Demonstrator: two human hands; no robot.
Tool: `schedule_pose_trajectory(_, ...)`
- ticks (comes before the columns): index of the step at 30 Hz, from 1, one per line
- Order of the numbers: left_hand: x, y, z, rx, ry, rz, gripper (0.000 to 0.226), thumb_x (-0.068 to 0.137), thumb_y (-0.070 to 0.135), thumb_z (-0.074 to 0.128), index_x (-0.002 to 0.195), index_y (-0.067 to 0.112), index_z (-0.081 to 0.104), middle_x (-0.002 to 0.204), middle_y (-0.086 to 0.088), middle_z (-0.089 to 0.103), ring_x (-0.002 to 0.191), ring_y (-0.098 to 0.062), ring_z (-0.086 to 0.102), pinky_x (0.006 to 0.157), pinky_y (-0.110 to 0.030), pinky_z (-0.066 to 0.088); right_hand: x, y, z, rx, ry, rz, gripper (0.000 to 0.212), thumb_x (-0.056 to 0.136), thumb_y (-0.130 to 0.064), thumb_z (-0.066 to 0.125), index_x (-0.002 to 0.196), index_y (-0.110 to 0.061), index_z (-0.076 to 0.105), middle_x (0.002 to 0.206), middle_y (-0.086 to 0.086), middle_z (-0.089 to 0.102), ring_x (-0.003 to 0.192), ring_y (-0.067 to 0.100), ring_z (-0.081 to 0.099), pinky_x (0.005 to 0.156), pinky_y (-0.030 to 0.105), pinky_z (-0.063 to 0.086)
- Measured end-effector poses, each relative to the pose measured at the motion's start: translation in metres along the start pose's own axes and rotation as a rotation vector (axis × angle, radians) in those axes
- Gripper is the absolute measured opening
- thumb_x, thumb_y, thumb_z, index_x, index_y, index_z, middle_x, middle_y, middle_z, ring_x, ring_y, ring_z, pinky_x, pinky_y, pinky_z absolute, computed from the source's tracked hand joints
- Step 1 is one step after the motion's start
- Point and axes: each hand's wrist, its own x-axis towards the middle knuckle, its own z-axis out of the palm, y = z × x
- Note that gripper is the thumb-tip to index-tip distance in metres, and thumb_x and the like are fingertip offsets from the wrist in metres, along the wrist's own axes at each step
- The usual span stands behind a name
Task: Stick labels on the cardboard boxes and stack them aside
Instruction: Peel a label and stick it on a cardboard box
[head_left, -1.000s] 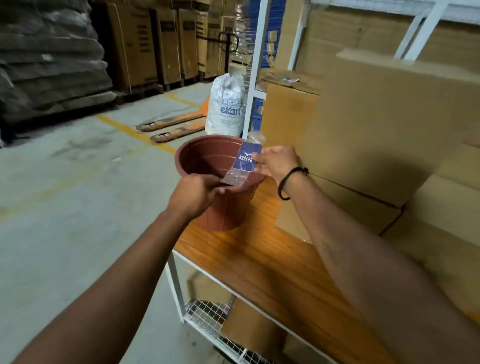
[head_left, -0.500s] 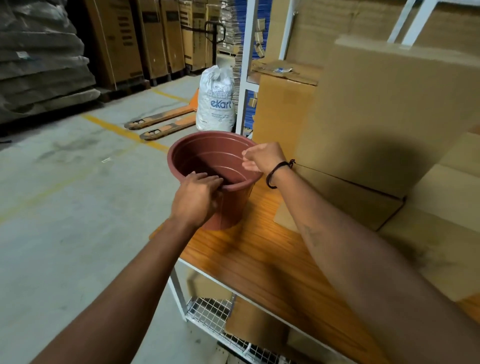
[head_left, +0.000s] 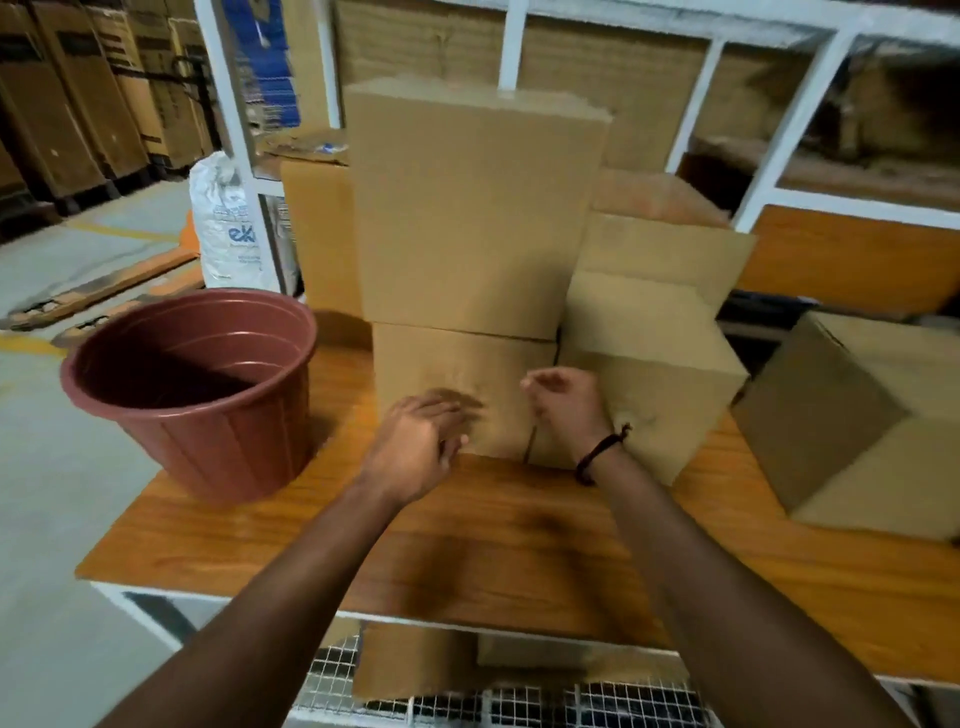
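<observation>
A low brown cardboard box (head_left: 457, 374) sits on the wooden bench (head_left: 467, 545) directly ahead, with a taller plain cardboard box (head_left: 478, 208) stacked on top of it. A third cardboard box (head_left: 654, 364) stands just beside them on the right, turned at an angle, and a fourth tilted cardboard box (head_left: 857, 426) rests near the bench's right end. The left hand (head_left: 415, 447) reaches to the front face of the low box, its grip apart with the fingers stretched forward and blurred; whether they touch the cardboard is unclear. The right hand (head_left: 569, 410), wearing a black cord wristband (head_left: 602, 452), hovers at the seam between the low box and the angled one, fingers curled inward; blur hides whether its grip pinches anything. A round reddish-brown plastic bucket (head_left: 192, 384) stands upright on the bench's left end, apart from the boxes. Behind it a white printed sack (head_left: 228, 223) leans by the white metal rack frame (head_left: 701, 104), and a wire mesh shelf (head_left: 519, 706) shows under the bench.
</observation>
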Motion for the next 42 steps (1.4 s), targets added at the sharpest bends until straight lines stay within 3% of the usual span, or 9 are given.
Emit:
schedule_pose_trajectory(4,0.040,0.057,0.023,-0.133,-0.022,0.061,0.033,0.086,0.011,0.069,0.119,0.010,0.070,0.127,-0.006,0.066,0.121,-0.019,0.056,0.102,-0.005,0.019,0.015,0.027,-0.101,-0.116,0.290,-0.026,0.004,0.081,-0.030,0.075,0.084,-0.030,0.071,0.087,-0.006,0.072,0.083,0.014,0.068,0.075,0.039,0.059)
schedule_pose_trajectory(8,0.082,0.092,0.055,-0.170,-0.049,0.043,0.051,0.093,0.015,0.061,0.143,0.022,0.052,0.152,0.001,0.044,0.140,-0.018,0.038,0.113,-0.019,0.021,0.031,0.047,-0.172,-0.323,0.472,-0.117,0.026,0.077,-0.036,0.078,0.101,-0.031,0.070,0.108,-0.005,0.057,0.100,0.014,0.059,0.085,0.028,0.050)
schedule_pose_trajectory(11,0.106,0.111,0.073,-0.102,-0.043,0.048,0.062,0.089,0.017,0.066,0.147,0.026,0.045,0.157,0.001,0.035,0.144,-0.020,0.032,0.117,-0.027,0.022,0.049,0.060,-0.209,-0.499,0.531,-0.119,0.046,0.068,-0.040,0.084,0.110,-0.037,0.066,0.124,0.003,0.041,0.115,0.022,0.046,0.095,0.038,0.048)
schedule_pose_trajectory(15,0.124,0.133,0.088,0.019,0.022,0.024,0.062,0.089,0.024,0.068,0.146,0.024,0.045,0.156,-0.005,0.037,0.145,-0.025,0.030,0.115,-0.042,0.028,0.071,0.066,-0.238,-0.567,0.274,-0.030,0.075,0.068,-0.034,0.085,0.135,-0.036,0.051,0.150,0.003,0.030,0.135,0.024,0.034,0.107,0.038,0.039)
schedule_pose_trajectory(19,0.127,0.142,0.099,0.027,0.052,-0.040,0.060,0.087,0.024,0.070,0.143,0.021,0.049,0.155,-0.009,0.037,0.145,-0.030,0.028,0.117,-0.044,0.025,0.079,0.077,-0.254,-0.441,0.074,-0.074,0.077,0.077,-0.020,0.079,0.144,-0.032,0.042,0.144,0.000,0.047,0.132,0.019,0.044,0.102,0.023,0.036)
schedule_pose_trajectory(28,0.127,0.161,0.103,-0.120,0.254,-0.189,0.067,0.082,0.026,0.078,0.142,0.021,0.050,0.160,-0.014,0.021,0.145,-0.032,0.025,0.116,-0.038,0.024,0.065,0.107,-0.298,-0.495,0.105,-0.224,0.071,0.080,-0.023,0.077,0.142,-0.031,0.044,0.126,0.008,0.059,0.108,0.019,0.056,0.090,0.032,0.051)
schedule_pose_trajectory(31,0.127,0.168,0.107,-0.282,0.124,-0.266,0.082,0.076,0.037,0.082,0.147,0.032,0.041,0.164,-0.008,0.011,0.145,-0.016,0.021,0.113,-0.029,0.020,0.054,0.116,-0.317,-0.525,0.083,-0.198,0.070,0.080,-0.026,0.075,0.141,-0.038,0.042,0.123,0.004,0.059,0.105,0.018,0.057,0.085,0.035,0.055)
schedule_pose_trajectory(38,0.129,0.163,0.123,-0.429,0.113,-0.219,0.073,0.070,0.041,0.085,0.136,0.031,0.056,0.155,-0.003,0.038,0.140,-0.018,0.039,0.115,-0.040,0.035,0.037,0.122,-0.320,-0.482,0.110,-0.243,0.066,0.083,-0.029,0.073,0.140,-0.042,0.042,0.134,0.000,0.055,0.113,0.019,0.055,0.094,0.041,0.053)
schedule_pose_trajectory(42,0.104,0.160,0.129,-0.353,0.130,-0.064,0.078,0.085,0.042,0.070,0.147,0.052,0.025,0.164,-0.006,0.014,0.143,-0.012,0.023,0.114,-0.032,0.030,0.021,0.131,-0.313,-0.499,0.154,-0.383,0.085,0.085,-0.029,0.071,0.145,-0.053,0.016,0.146,0.009,0.044,0.127,0.028,0.048,0.103,0.044,0.043)
